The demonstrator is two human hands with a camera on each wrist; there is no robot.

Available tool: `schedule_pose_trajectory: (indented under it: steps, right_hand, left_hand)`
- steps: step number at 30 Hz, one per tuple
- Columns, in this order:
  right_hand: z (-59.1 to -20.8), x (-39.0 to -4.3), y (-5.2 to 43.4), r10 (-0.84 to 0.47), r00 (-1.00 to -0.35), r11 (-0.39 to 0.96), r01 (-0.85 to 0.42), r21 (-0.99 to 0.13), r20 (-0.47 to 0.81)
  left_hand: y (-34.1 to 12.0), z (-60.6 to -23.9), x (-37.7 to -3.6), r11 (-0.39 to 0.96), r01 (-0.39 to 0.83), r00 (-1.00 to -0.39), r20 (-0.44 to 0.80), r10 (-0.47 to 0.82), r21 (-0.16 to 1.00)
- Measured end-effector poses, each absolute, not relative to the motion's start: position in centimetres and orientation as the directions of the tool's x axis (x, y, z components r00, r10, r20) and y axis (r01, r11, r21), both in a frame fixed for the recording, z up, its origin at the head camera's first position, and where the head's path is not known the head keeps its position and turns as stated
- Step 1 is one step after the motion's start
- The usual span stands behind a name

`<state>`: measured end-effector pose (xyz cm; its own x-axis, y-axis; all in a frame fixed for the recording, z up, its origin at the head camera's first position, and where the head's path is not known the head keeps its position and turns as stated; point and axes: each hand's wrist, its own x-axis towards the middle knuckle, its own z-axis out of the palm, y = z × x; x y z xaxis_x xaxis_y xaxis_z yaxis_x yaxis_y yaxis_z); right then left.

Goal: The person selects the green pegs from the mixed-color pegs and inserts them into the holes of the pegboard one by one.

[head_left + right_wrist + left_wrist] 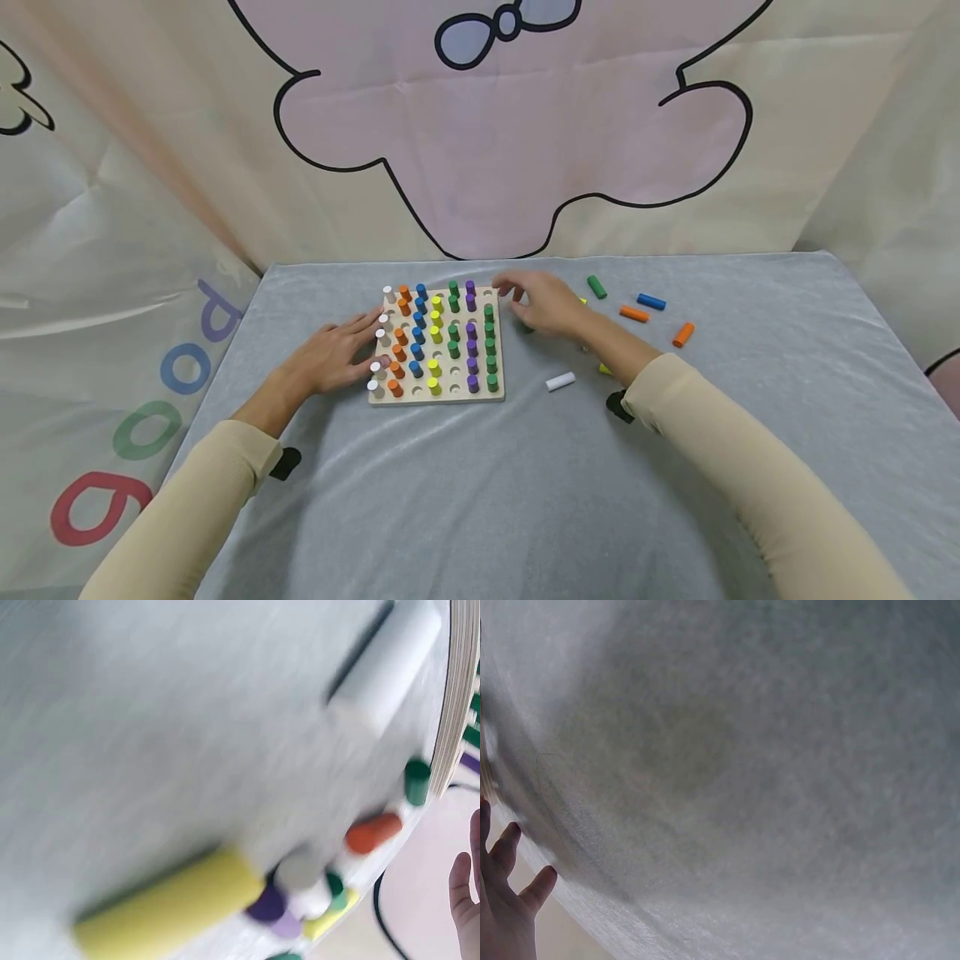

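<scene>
Resting along the left edge of the pegboard, the left hand lies with fingers outstretched, clasping nothing, its thumb beside the near white pegs. The right hand hangs over the board's far right corner with fingers bent; whether it pinches a peg, I cannot tell. The board lies flat, left of the table's middle, on a soft grey cloth; its pale edge looks layered like plywood in the right wrist view. It seems stiff and fairly light, so it may slide on that plush nap; its sides offer the surest hold. Rows of smooth, plain-coloured cylinders stand upright in its holes. A white peg, a blue peg and a green peg lie loose to the right. These look hard, light and apt to roll, best pinched near one end, leaving the other free.
</scene>
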<state>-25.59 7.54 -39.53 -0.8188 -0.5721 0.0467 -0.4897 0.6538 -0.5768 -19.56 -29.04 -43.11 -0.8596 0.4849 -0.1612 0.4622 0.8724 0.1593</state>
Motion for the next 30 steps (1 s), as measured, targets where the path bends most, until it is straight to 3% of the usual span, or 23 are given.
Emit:
schedule_pose_trajectory:
  steps: [10,18,30]
  right_hand:
    - [-38.9,-27.2,12.6,-0.484,-0.871,0.709,-0.445,-0.547,0.082]
    - [-39.5,-28.1,16.3,-0.373,-0.926,0.782,-0.343,-0.521,0.049]
    - [-40.9,-27.8,19.3,-0.277,-0.961,0.872,-0.252,-0.42,0.001]
  left_hand:
    - [-29.3,-43.1,-19.5,0.876,0.452,-0.86,-0.18,0.478,0.167]
    - [-29.4,-43.3,-19.5,0.863,0.473,-0.852,-0.156,0.499,0.176]
    - [-29.1,-43.1,-19.5,0.865,0.472,-0.853,-0.16,0.496,0.17]
